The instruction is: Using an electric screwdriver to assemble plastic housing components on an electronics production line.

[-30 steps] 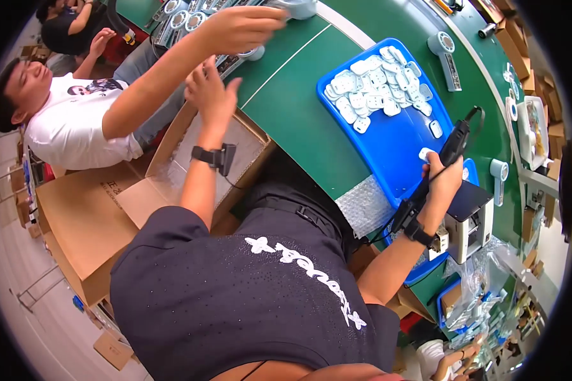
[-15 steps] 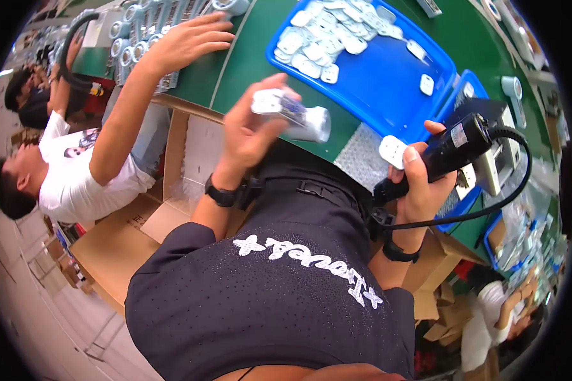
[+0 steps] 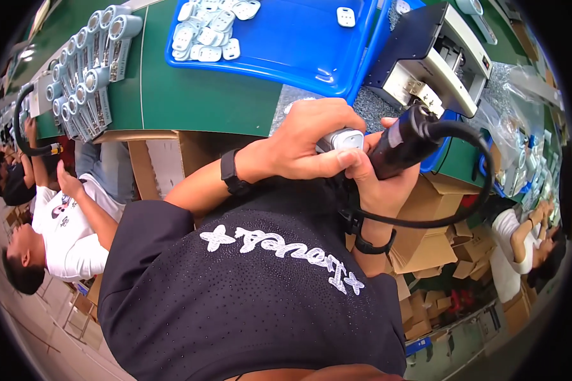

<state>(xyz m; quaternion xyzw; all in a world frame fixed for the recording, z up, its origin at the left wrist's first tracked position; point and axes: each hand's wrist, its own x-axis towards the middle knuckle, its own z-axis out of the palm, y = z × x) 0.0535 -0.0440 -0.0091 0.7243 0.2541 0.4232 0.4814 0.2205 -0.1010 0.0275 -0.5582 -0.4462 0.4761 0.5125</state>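
My left hand is wrapped round a small white-and-grey device, and most of it is hidden by the fingers. Its pale end shows beside my thumb. In my right hand is a black corded electric screwdriver, its cable looping down past the wrist. The two hands meet in front of my waist, the right thumb close against the device. The screwdriver's tip is out of sight. Beyond the hands is a blue tray with a heap of white plates and one lone plate.
Rows of pale blue round-headed devices lie on the green table at left. A black-and-white machine stands right of the tray. Cardboard boxes are below the table edge. Co-workers sit at the left and right.
My left hand has moved right with the device and now meets my right hand. The white plate seen at my right fingers no longer shows apart. The left co-worker's arm has drawn back from the table.
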